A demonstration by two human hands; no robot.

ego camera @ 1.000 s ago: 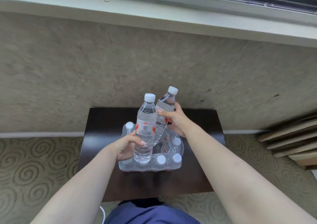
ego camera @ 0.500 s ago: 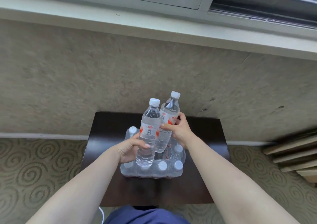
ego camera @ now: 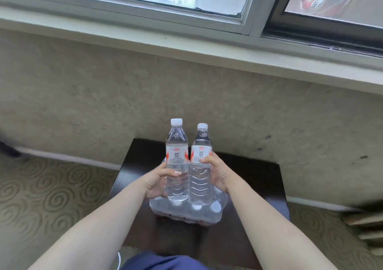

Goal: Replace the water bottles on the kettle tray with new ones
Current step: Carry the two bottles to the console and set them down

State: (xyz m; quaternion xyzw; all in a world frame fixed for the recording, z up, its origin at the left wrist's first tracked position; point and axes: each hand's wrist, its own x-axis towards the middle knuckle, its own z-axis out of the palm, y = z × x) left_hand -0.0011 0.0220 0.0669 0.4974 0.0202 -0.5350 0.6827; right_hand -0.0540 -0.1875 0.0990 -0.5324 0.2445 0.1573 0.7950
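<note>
I hold two clear water bottles upright and side by side above a shrink-wrapped pack of bottles (ego camera: 187, 212). My left hand (ego camera: 156, 181) grips the left bottle (ego camera: 176, 151) around its lower half. My right hand (ego camera: 217, 174) grips the right bottle (ego camera: 201, 145) at its white and red label. Both bottles have white caps. The pack rests on a dark wooden table (ego camera: 248, 178). No kettle tray is in view.
The table stands against a beige textured wall (ego camera: 103, 104) under a window sill (ego camera: 186, 48). Patterned carpet (ego camera: 51, 197) lies on both sides. Wooden slats (ego camera: 364, 228) show at the right edge.
Both bottles have come up out of the pack and now stand upright side by side. The right bottle has straightened from its tilt. The view has tipped up toward the window.
</note>
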